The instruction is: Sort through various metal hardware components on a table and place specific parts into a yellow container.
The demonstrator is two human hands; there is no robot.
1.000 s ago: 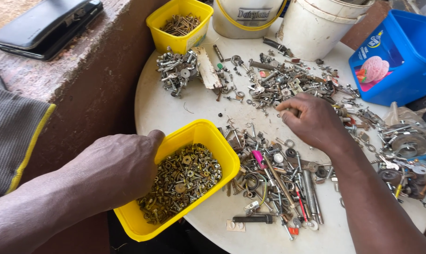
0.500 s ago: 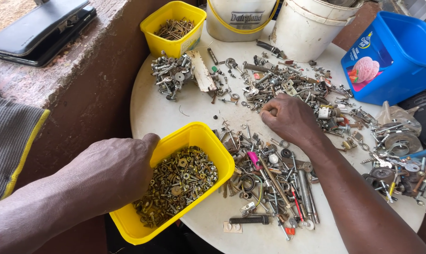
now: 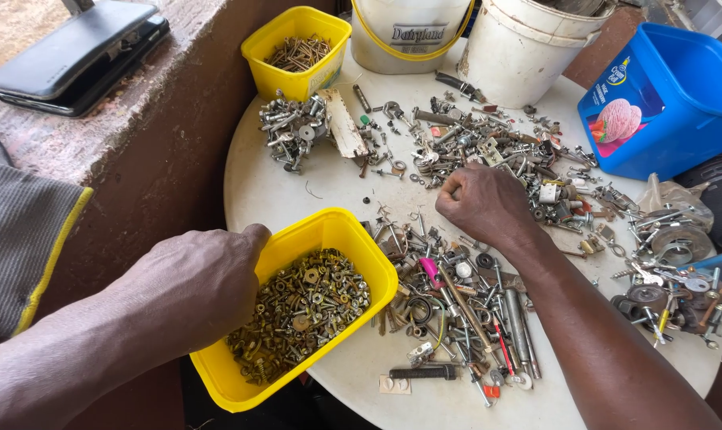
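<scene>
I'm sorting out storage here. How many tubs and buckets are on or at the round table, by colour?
Yellow tubs: 2, the near one gripped by the left hand, the far one.
White buckets: 2, one, the other.
Blue tub: 1.
Total: 5

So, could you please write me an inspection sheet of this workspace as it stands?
Surface: round white table, largely covered in loose hardware.
Job's things: near yellow tub of brass-coloured screws and washers; mixed hardware pile.
Clutter: far yellow tub of nails; two white buckets; blue tub; bolts.
Grip: left hand holds the near tub's rim; right hand closed, fingertips at the pile.
Cables: nothing seen.
Surroundings: brown ledge with a black case.
</scene>
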